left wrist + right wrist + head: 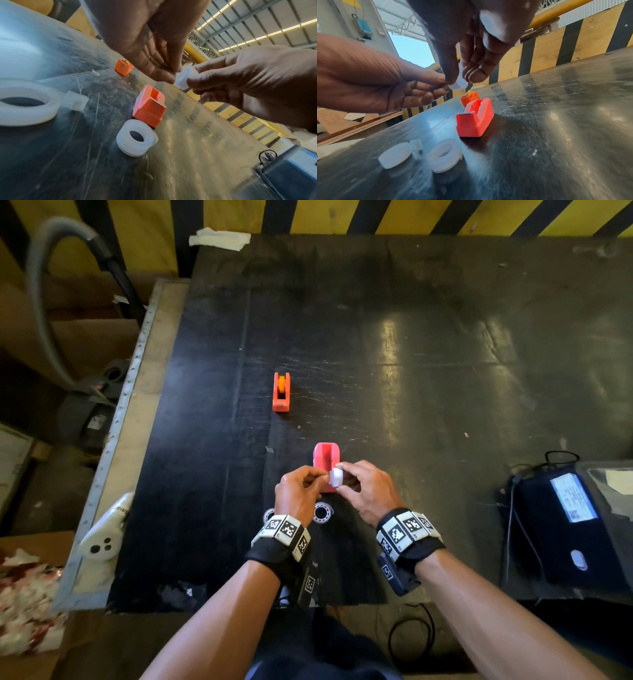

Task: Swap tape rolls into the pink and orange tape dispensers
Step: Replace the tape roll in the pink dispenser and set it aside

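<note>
Just above the pink dispenser (pixel 327 462), both hands meet on a small white tape roll (pixel 335 477). My right hand (pixel 345 479) holds the roll between thumb and fingers. At the roll's left edge my left hand (pixel 322 479) pinches it with curled fingertips. The wrist views show the same roll (pixel 186 77) (pixel 458 83) in the air over the pink dispenser (pixel 149 106) (pixel 474 119), whose cradle looks bare. Farther back stands the orange dispenser (pixel 281 392) with an orange hub in it. Two clear tape rolls (pixel 322 512) (pixel 269 515) lie flat by my left wrist.
A white controller (pixel 102 534) lies on the table's left rim. A black case (pixel 561 525) with cables sits at the right edge. Masking tape strips (pixel 219 239) stick to the far left corner. A yellow-and-black striped barrier runs behind the table.
</note>
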Demonstrator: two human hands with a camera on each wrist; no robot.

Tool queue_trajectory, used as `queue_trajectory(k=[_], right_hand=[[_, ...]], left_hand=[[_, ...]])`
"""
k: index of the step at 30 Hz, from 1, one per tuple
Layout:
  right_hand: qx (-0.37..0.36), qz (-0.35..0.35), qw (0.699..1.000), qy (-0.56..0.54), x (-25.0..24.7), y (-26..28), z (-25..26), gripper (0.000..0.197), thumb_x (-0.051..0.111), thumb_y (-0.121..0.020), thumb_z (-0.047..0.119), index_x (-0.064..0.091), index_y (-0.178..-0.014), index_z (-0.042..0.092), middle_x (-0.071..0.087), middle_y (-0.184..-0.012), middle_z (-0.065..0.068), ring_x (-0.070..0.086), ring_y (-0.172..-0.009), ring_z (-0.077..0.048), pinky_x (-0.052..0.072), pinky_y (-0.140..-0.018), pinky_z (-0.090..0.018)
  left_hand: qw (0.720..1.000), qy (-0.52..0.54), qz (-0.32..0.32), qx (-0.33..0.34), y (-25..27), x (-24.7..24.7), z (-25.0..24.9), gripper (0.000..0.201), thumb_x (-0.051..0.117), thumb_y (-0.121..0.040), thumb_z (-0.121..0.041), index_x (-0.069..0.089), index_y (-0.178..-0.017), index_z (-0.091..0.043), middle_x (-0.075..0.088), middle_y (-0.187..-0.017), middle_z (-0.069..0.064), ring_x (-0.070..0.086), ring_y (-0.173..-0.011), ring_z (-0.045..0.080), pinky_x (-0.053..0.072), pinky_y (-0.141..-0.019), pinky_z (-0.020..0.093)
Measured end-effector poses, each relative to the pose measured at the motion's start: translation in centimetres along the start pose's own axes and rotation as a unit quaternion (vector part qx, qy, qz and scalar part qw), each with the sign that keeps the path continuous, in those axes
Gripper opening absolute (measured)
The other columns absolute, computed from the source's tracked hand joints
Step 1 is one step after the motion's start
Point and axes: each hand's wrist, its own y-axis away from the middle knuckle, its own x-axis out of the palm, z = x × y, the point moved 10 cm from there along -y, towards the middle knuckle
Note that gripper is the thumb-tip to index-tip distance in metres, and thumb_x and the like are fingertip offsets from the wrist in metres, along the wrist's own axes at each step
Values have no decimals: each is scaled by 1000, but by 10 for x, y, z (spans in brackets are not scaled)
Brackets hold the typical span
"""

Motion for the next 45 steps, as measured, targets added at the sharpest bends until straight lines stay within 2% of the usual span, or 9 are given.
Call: queue_trajectory(k=[6, 10, 17, 21, 24, 29, 35, 39, 45], right_hand=[[-6, -11, 999, -47, -7, 17, 4, 39, 81, -76, 18, 72, -114, 16, 68, -100, -4, 62, -88, -13, 41, -81, -10], [5, 0, 995, -95, -6, 27, 1, 36, 84, -73, 19, 74, -108, 18, 72, -101, -1, 66, -90, -13, 51, -87, -23], [48, -10, 986, -159, -3, 35, -22, 33, 81, -76, 11, 74, -108, 16, 74, -97, 0, 67, -84, 4, 47, -83, -7], [75, -27, 995, -68, -2, 34, -51, 35, 81, -78, 17, 74, -112, 14, 69, -102, -4, 64, -86, -14, 49, -85, -25], [113, -12, 993, 8, 11, 36, -77, 36, 77, -80, 17, 72, -116, 12, 65, -106, -7, 58, -87, -16, 37, -79, -17], [133, -7, 991, 30, 28, 44, -94, 40, 74, -82, 13, 68, -121, 10, 62, -113, -11, 59, -105, -27, 33, -85, -15], [102, -67, 991, 51, 26, 54, -71, 52, 82, -74, 29, 67, -122, 14, 61, -113, -6, 53, -105, -25, 38, -93, -26], [51, -27, 997, 55, 51, 52, -38, 54, 82, -72, 34, 67, -120, 13, 64, -108, -6, 54, -104, -25, 40, -94, -26], [84, 19, 996, 34, 76, 45, -32, 61, 81, -74, 34, 61, -128, 12, 64, -121, -7, 54, -115, -25, 39, -101, -31]], left_hand=[[999, 11, 30, 9, 18, 1, -3, 6, 70, -92, -11, 75, -96, -12, 75, -82, 4, 71, -71, 12, 60, -74, 26], [999, 8, 48, 13, 25, 0, 2, 9, 70, -92, -12, 75, -98, -7, 77, -85, 7, 73, -74, 16, 60, -71, 23], [998, 33, 46, -14, 21, 0, 22, 6, 66, -94, -6, 72, -93, -5, 73, -78, 7, 68, -66, 13, 57, -68, 28], [998, 35, 38, -28, 15, -8, 35, 14, 65, -94, -8, 71, -84, -17, 73, -76, 4, 69, -66, 11, 59, -68, 26], [999, 36, 28, -23, 11, -16, 39, 17, 65, -95, -6, 70, -83, -18, 71, -73, 1, 65, -60, 2, 55, -63, 19], [999, 24, 22, -33, 10, -22, 49, 9, 67, -93, -11, 73, -87, -15, 73, -77, 4, 69, -69, 11, 56, -65, 22], [999, 19, 12, -39, 13, -26, 54, 7, 69, -92, -14, 75, -87, -15, 76, -80, 6, 70, -71, 11, 56, -66, 22], [999, 13, 9, -42, 13, -25, 55, 9, 69, -92, -16, 74, -84, -19, 76, -79, 4, 70, -70, 10, 56, -66, 21], [999, 4, 9, -45, 16, -27, 55, 9, 68, -92, -14, 73, -85, -17, 75, -79, 4, 69, -68, 10, 55, -63, 17]])
